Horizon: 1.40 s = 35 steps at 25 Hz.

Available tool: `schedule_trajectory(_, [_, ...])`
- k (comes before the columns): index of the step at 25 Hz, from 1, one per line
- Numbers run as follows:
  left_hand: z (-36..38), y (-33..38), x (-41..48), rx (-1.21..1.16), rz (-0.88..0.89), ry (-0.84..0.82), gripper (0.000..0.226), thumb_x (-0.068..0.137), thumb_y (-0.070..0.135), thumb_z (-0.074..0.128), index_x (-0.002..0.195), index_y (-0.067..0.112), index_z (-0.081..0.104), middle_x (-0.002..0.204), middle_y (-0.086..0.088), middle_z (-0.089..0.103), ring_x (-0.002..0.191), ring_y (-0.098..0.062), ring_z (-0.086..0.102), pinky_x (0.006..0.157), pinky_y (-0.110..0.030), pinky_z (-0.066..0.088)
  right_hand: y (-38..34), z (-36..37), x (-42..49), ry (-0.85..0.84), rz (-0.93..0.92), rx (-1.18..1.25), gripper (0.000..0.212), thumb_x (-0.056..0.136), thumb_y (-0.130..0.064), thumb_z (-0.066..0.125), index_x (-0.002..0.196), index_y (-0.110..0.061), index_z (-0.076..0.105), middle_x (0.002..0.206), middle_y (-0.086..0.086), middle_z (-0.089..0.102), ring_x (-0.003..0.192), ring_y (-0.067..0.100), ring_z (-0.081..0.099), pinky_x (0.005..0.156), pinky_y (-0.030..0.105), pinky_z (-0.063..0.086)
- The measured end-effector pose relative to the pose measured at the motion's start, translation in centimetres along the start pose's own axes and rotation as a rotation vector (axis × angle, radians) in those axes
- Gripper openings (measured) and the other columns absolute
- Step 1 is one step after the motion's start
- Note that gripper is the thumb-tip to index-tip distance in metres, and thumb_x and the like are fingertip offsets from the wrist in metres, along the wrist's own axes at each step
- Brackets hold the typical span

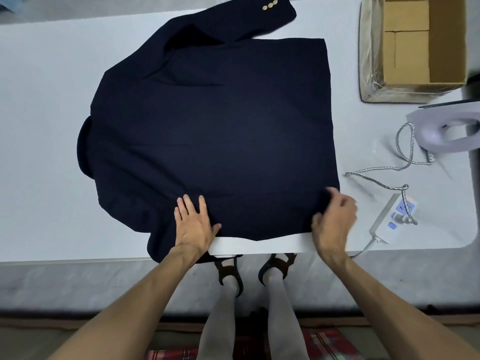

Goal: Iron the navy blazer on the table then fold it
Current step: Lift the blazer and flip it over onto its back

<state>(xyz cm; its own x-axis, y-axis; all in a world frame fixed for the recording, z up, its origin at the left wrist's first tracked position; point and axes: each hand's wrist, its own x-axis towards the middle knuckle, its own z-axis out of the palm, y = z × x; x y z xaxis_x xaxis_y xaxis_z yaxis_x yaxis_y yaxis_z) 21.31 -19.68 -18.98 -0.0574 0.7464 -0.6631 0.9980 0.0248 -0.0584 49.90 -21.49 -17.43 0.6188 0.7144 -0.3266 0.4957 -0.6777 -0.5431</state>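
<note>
Navy blazer lies centre frame, spread flat on a pale, smooth-covered table. Matte dark cloth with a fine grainy weave, collar end toward frame left, straight hem edge toward frame right. One sleeve runs along the top, three gold buttons at its cuff. Soft creases near the upper shoulder; the rest is fairly smooth. At bottom centre a lobe of cloth spills over the near table edge.

Left hand lies palm down on the lower edge of the blazer, fingers straight and spread. Right hand is motion-blurred at the lower right hem corner, fingers curled round a bunch of the cloth.

Upper right: open cardboard box, brown, boxy, with crinkled clear plastic round its sides. Right edge: pale lilac iron, rounded handle loop — its braided black-and-white cord snakes down to a white power strip, with a red light lit. None of these touch the blazer.
</note>
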Motion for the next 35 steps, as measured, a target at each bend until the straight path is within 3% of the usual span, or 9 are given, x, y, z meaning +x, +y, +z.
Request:
schedule_trajectory(4, [-1.7,-4.2,-1.1,-0.674,-0.427,0.647,0.073,0.083,0.029,0.077,0.14,0.001,0.041,0.144,-0.018,0.04,0.128,-0.036,0.041,0.11,-0.046,0.036,-6.6,7.8,-2.7,-0.43,-0.846,-0.41,0.051,0.091,-0.025,0.064,0.14,-0.023,0.049,0.146,0.007,0.041,0.135,0.024,0.036,0.115,0.039,0.03])
schedule_trajectory(7, [-1.3,-8.6,-0.3,-1.166,-0.854,0.463,0.086,0.077,0.04,0.082,0.141,0.006,0.036,0.136,-0.013,0.049,0.118,-0.034,0.05,0.106,-0.048,0.041,-9.6,13.7,-4.8,-0.687,-1.073,-0.599,0.069,0.094,-0.049,0.054,0.153,-0.035,0.02,0.162,0.009,0.012,0.148,0.034,0.009,0.12,0.047,0.009])
schedule_trajectory(12, [-1.1,-12.8,-0.8,-1.971,-0.608,0.114,0.033,0.099,0.04,0.057,0.116,0.013,0.064,0.113,0.0,0.073,0.102,-0.018,0.07,0.082,-0.03,0.054,-9.9,16.4,-4.2,-0.705,-1.182,-0.9,0.088,0.088,-0.069,0.045,0.153,-0.04,-0.005,0.161,0.011,-0.018,0.146,0.041,-0.016,0.117,0.059,0.001])
schedule_trajectory(14, [0.0,-13.7,-1.4,-1.896,-0.662,0.067,0.031,0.102,0.044,0.05,0.108,0.019,0.066,0.107,0.0,0.075,0.097,-0.02,0.071,0.084,-0.038,0.056,-10.1,16.2,-4.1,-0.732,-1.167,-0.919,0.091,0.085,-0.072,0.047,0.153,-0.04,-0.004,0.161,0.012,-0.018,0.145,0.042,-0.017,0.117,0.06,0.0])
schedule_trajectory(18, [0.4,-15.3,-1.2,-1.163,-0.819,0.363,0.019,0.095,0.035,0.059,0.092,0.016,0.059,0.092,-0.001,0.068,0.09,-0.03,0.065,0.083,-0.04,0.052,-12.3,16.0,-5.2,-0.659,-1.12,-0.722,0.063,0.093,-0.06,0.044,0.148,-0.034,0.033,0.159,0.013,0.015,0.147,0.037,0.006,0.119,0.056,0.009])
schedule_trajectory(21, [-2.7,-15.7,0.3,-1.48,-0.731,0.276,0.041,0.081,0.05,0.073,0.105,0.019,0.062,0.104,0.005,0.069,0.094,-0.018,0.065,0.086,-0.033,0.052,-15.0,18.1,-7.1,-0.673,-1.223,-0.598,0.066,0.092,-0.055,0.051,0.151,-0.036,0.027,0.16,0.011,0.016,0.147,0.035,0.009,0.119,0.053,0.012])
schedule_trajectory(27, [-4.6,-17.4,0.5,-2.481,-0.534,-0.009,0.03,0.09,0.01,0.051,0.114,0.006,0.069,0.113,-0.013,0.072,0.1,-0.029,0.07,0.093,-0.042,0.054,-16.5,20.5,-9.1,-0.807,-1.201,-0.531,0.09,0.087,-0.062,0.054,0.152,-0.044,-0.005,0.161,0.012,-0.012,0.147,0.037,-0.013,0.119,0.055,-0.002])
schedule_trajectory(32, [-1.5,-19.3,0.8,-1.921,-0.679,0.167,0.031,0.091,0.037,0.064,0.115,0.018,0.065,0.112,0.003,0.072,0.097,-0.015,0.068,0.081,-0.028,0.052,-15.4,21.0,-8.3,-0.845,-1.339,-0.782,0.085,0.087,-0.066,0.051,0.151,-0.047,-0.002,0.16,0.017,-0.014,0.144,0.044,-0.017,0.116,0.063,-0.002])
schedule_trajectory(35, [-1.8,-19.2,0.6,-1.864,-0.589,0.073,0.032,0.087,0.026,0.073,0.117,0.017,0.066,0.112,0.001,0.074,0.1,-0.017,0.07,0.078,-0.028,0.055,-15.0,20.3,-8.7,-0.84,-1.383,-0.77,0.097,0.082,-0.067,0.056,0.154,-0.037,0.0,0.16,0.019,-0.013,0.146,0.041,-0.013,0.117,0.062,0.002])
